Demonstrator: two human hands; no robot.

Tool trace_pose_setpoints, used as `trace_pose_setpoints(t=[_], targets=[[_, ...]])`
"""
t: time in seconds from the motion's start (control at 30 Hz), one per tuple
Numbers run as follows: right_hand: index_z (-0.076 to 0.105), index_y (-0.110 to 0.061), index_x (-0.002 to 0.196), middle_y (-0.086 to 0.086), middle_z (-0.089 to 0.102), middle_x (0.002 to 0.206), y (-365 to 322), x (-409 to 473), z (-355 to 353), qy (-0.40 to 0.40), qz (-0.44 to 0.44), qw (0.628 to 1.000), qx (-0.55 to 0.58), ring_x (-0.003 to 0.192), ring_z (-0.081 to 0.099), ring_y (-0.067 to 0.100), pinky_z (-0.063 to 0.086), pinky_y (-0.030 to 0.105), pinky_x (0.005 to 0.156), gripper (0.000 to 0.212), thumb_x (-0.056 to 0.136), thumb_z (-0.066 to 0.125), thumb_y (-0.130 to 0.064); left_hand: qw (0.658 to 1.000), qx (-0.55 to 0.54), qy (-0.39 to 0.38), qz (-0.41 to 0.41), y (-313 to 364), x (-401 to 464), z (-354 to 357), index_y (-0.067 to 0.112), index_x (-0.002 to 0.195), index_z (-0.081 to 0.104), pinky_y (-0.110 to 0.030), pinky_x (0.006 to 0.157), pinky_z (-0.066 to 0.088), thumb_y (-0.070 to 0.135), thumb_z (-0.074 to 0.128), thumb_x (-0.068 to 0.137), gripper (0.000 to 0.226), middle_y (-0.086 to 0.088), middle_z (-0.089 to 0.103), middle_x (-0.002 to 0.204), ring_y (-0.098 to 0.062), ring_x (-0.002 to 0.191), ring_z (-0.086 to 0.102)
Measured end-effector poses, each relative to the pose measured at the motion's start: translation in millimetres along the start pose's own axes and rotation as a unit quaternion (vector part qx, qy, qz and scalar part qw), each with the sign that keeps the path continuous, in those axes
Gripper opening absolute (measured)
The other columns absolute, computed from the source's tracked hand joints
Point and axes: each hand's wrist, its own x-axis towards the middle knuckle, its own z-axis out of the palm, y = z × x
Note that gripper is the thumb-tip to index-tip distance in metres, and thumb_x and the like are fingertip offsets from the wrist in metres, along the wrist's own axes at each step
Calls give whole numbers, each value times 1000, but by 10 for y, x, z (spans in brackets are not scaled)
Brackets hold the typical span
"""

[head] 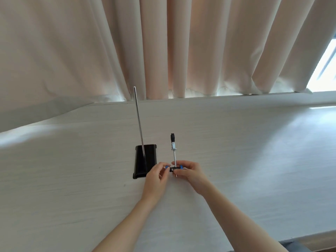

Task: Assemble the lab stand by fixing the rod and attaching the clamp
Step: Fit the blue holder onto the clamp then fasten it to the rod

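Observation:
A black rectangular base [144, 160] lies on the white table [236, 151], with a thin metal rod [139, 122] standing upright in it. Just right of the base, both hands hold the clamp [174, 150]: a metal shaft with black jaws pointing away from me and a black holder block [174, 168] with blue screw knobs at the near end. My left hand [156, 177] pinches the left blue knob [166, 167]. My right hand [190, 172] grips the block and shaft from the right. The clamp is apart from the rod.
Cream curtains [163, 48] hang behind the table's far edge, with a bright window [325, 70] at the right. The table's near edge [272, 240] runs along the bottom right.

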Motion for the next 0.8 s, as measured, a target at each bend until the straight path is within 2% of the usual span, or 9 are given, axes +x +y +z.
trace_pose_setpoints(t=[0.13,0.27,0.47,0.63,0.8], targets=[[69,-6,100,15,63,85,-452,-57,159,-28,-62,998,16,74,64,21,56,28,81,28,77,62,9,993,-102,53,-2,408,139,-190,20,94,63,-15,61,46,11,53,90,14,-2,62,83,-4,65,56],[68,-4,103,16,66,89,-1181,-79,473,-66,-145,987,24,73,67,21,57,28,79,26,80,62,6,977,-169,121,46,987,452,-608,18,94,63,-14,59,49,15,54,90,10,-2,66,91,-8,72,62],[59,-3,118,10,64,82,-1944,-64,888,-76,-209,973,55,65,66,17,57,24,77,39,80,61,8,962,-209,162,71,1510,879,-1149,17,88,64,-16,59,50,19,57,89,8,-2,66,75,-7,61,59],[55,1,117,18,59,93,-2228,5,1118,-52,-224,971,61,79,60,27,55,34,88,36,82,60,8,966,-202,152,49,1676,1174,-1413,16,81,63,-19,57,49,17,54,90,12,-1,60,71,-9,57,54],[55,4,118,19,58,97,-2241,93,1203,-15,-179,983,46,85,59,28,52,41,94,35,83,59,6,961,-237,141,-20,1659,1259,-1433,12,81,63,-17,53,46,14,53,90,13,-1,56,66,-10,55,50]])
